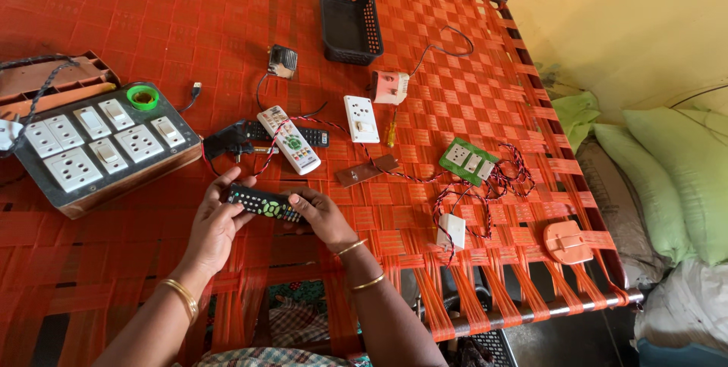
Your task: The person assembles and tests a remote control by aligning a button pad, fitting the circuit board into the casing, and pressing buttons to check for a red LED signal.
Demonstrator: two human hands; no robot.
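Head view: two hands held a black remote over an orange woven cot.

The left hand (216, 227) and the right hand (322, 215) each gripped one end of the black remote (264, 204), close to the near edge of the cot (531, 117) (the fingers were curled around it, with the buttons facing up). Just past it lay a white remote (288, 139), partly on top of another black remote (307, 136). A big switch board (98, 139) sat by the left edge, with a green tape ring (142, 97) on it. A black basket (349, 18) stood near the far edge. A white socket (361, 118), a green switch plate (468, 160) and twisted red and black wires (485, 185) lay toward the right side, and an orange round part (567, 242) sat near the right corner.
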